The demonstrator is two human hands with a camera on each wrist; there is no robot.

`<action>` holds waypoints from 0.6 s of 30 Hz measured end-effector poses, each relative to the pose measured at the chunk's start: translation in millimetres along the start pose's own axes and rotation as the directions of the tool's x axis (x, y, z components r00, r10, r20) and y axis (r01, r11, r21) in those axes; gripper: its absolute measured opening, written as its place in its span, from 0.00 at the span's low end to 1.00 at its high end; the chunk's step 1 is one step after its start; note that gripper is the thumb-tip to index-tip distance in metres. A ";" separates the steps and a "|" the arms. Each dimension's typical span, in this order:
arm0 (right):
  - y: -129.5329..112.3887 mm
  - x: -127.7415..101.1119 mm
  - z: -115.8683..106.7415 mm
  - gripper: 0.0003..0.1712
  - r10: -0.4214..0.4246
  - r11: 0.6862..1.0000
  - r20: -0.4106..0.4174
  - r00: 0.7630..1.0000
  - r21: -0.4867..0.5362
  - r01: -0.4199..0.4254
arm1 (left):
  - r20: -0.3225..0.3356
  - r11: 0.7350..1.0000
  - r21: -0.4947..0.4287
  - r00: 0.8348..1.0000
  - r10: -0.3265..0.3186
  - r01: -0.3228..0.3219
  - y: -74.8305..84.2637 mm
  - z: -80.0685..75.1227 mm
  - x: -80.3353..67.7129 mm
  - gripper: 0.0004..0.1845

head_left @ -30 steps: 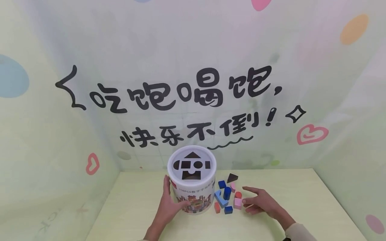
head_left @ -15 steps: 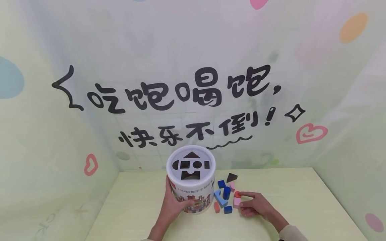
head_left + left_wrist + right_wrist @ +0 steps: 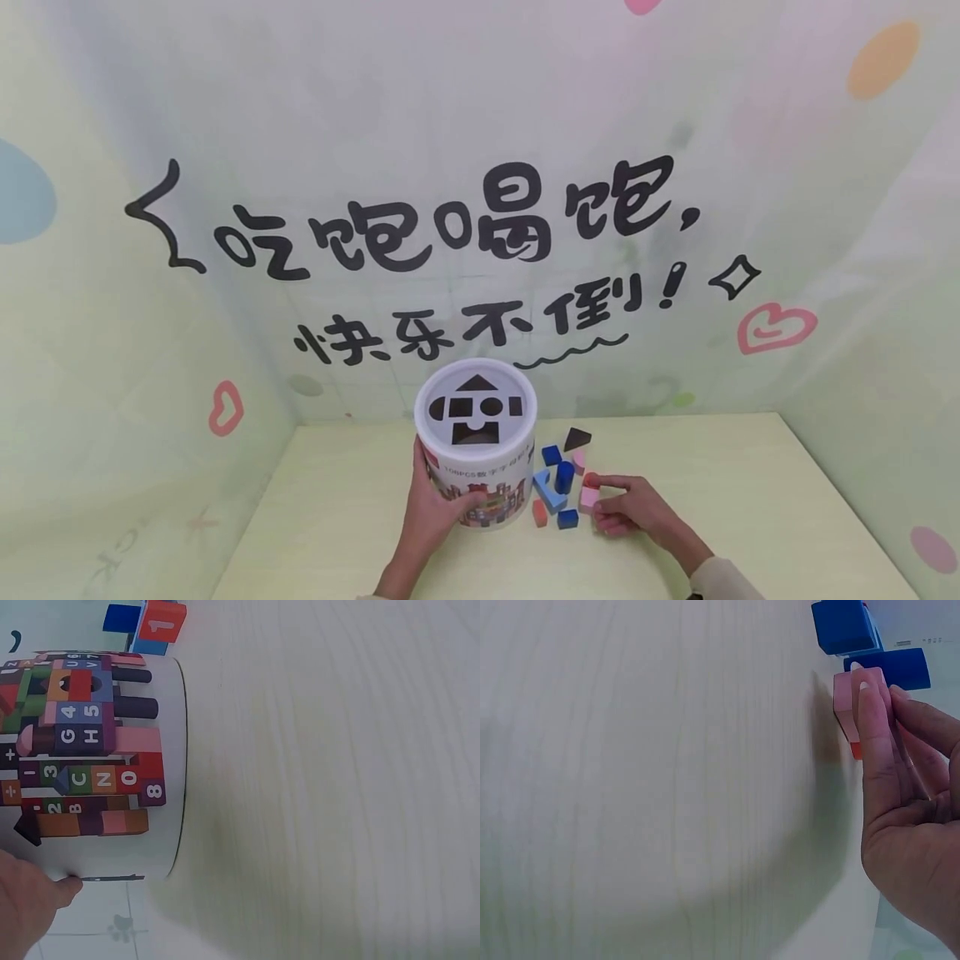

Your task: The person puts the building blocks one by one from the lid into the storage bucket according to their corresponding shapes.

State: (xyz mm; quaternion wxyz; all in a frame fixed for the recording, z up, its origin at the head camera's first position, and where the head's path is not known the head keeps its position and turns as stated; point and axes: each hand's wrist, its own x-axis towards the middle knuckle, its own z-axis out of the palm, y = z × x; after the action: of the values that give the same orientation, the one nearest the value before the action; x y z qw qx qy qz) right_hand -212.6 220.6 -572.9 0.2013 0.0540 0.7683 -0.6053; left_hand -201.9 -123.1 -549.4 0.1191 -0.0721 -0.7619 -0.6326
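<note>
In the head view my left hand (image 3: 433, 510) grips a white block bucket (image 3: 468, 460), its thumb across the printed front. The bucket stands upright; its lid (image 3: 517, 437) has several shaped holes. In the left wrist view the printed wall (image 3: 169, 712) fills the upper left, with part of the hand (image 3: 30, 907) below. To the right of the bucket, my right hand (image 3: 637, 510) pinches a pink block (image 3: 589, 498) with its fingertips. A round red block (image 3: 592, 479) lies right behind, at the index fingertip. The right wrist view shows the pink block (image 3: 844, 701) partly behind the fingers (image 3: 877, 750).
Between bucket and right hand lie a light blue notched block (image 3: 551, 493), a blue cylinder (image 3: 565, 477), two blue blocks (image 3: 567, 519) and an orange-red block (image 3: 539, 513). Behind are another pink piece (image 3: 579, 461) and a dark triangle (image 3: 577, 438). A printed cloth wall (image 3: 660, 358) borders the table.
My right hand has moved left onto the pink and red blocks, and its index finger has come down to the red one. The left hand keeps its hold on the bucket.
</note>
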 end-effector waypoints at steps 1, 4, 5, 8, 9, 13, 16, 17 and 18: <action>0.6 -0.3 0.6 0.29 -0.001 1.000 0.001 1.000 -0.001 0.001 | -0.002 1.000 -0.001 1.000 -0.001 0.001 0.0 0.1 -0.8 0.71; 1.5 -1.1 2.0 0.28 -0.002 1.000 0.000 1.000 -0.006 0.002 | -0.011 1.000 -0.004 1.000 -0.009 0.009 0.3 0.4 -2.2 0.71; 1.4 -1.3 2.0 0.28 -0.002 1.000 -0.001 1.000 -0.007 0.002 | -0.013 1.000 -0.006 1.000 -0.013 0.013 0.7 0.8 -2.3 0.70; 1.2 -1.9 2.4 0.27 -0.002 1.000 -0.002 1.000 -0.005 0.002 | -0.013 1.000 0.000 1.000 -0.016 0.016 1.3 1.5 -2.2 0.70; 1.1 -2.2 2.5 0.27 -0.004 1.000 0.000 1.000 -0.002 0.004 | -0.013 1.000 0.004 1.000 -0.016 0.016 1.5 1.6 -2.1 0.70; 1.8 -2.9 2.5 0.26 -0.012 1.000 0.001 1.000 0.010 0.012 | -0.013 1.000 0.008 1.000 -0.011 0.011 0.4 1.8 -1.0 0.70; 2.0 -3.8 2.5 0.26 -0.009 1.000 0.003 1.000 0.008 0.009 | -0.017 1.000 0.012 1.000 -0.019 0.020 -0.7 2.0 -0.8 0.71; 1.7 -4.3 2.4 0.26 -0.007 1.000 0.001 1.000 0.005 0.007 | -0.016 1.000 0.017 1.000 -0.020 0.020 -0.6 2.0 -0.8 0.71; 1.5 -4.7 2.3 0.27 -0.004 1.000 -0.001 1.000 0.003 0.004 | -0.016 1.000 0.021 1.000 -0.023 0.023 -0.2 2.0 -0.9 0.71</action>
State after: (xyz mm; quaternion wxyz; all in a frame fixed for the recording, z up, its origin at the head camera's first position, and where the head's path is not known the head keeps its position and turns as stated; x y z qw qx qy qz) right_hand -207.3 219.5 -573.0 0.1997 0.0531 0.7674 -0.6070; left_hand -201.2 -121.1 -550.2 0.1184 -0.0571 -0.7684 -0.6263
